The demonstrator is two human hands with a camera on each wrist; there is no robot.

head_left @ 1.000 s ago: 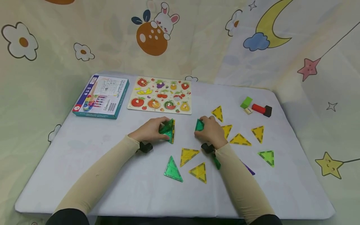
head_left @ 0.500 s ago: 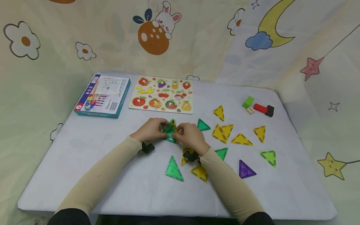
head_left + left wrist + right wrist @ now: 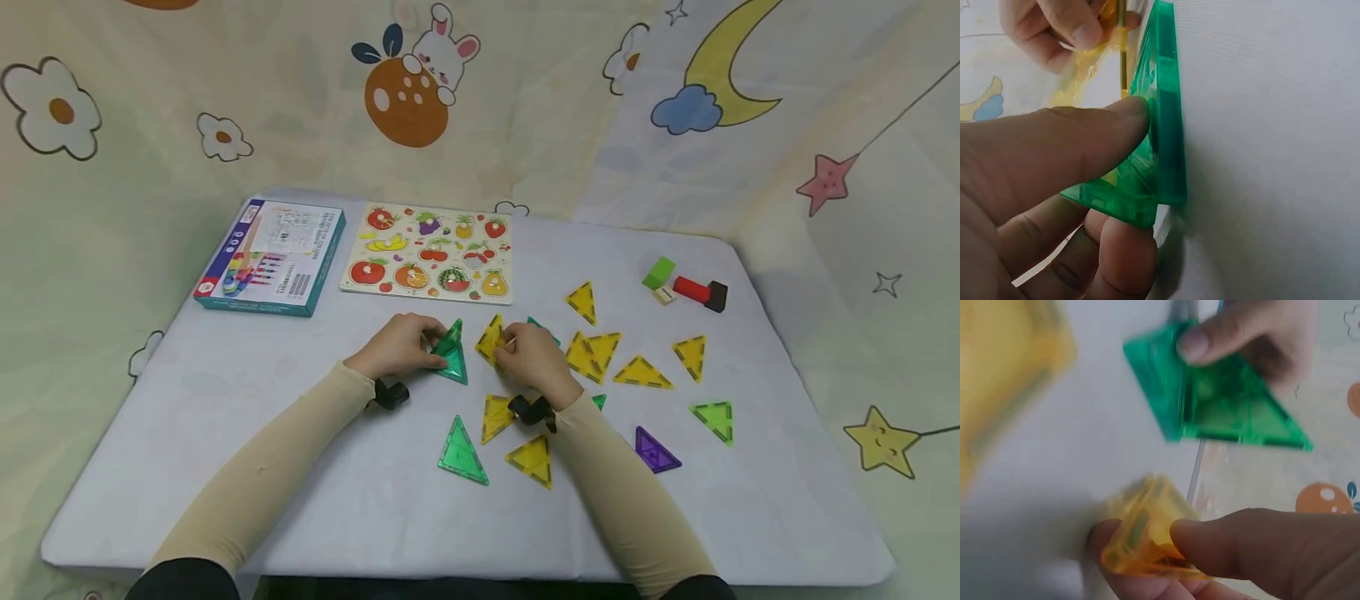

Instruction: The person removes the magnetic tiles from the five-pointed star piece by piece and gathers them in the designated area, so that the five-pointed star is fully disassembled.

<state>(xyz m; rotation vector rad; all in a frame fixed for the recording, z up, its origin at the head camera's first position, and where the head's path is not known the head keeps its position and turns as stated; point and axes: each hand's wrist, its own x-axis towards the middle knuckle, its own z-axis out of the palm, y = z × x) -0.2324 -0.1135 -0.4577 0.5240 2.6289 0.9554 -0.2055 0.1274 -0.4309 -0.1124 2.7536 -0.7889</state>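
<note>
My left hand (image 3: 401, 346) pinches two green triangular magnetic tiles (image 3: 452, 358), joined at an angle. In the left wrist view the thumb presses one green tile (image 3: 1169, 131) and fingers lie under the other. My right hand (image 3: 536, 362) pinches yellow triangular tiles (image 3: 490, 337) just right of the green ones, with a small gap between. The right wrist view shows thumb and fingers on the folded yellow pieces (image 3: 1154, 531); how many there are is hard to tell. Nearer me lie a green tile (image 3: 461, 454) and two yellow tiles (image 3: 531, 460), one partly behind the right wrist.
Several yellow tiles (image 3: 642, 372), a purple tile (image 3: 656, 450) and a light green tile (image 3: 715, 421) lie to the right. Small blocks (image 3: 692, 290) sit at the back right. A fruit puzzle board (image 3: 429, 254) and a flat box (image 3: 270, 257) are at the back.
My right hand let go of a green tile on the right, reached the yellow piece against the left hand's green tiles, and drew it away rightward. The left hand stays nearly in place.
</note>
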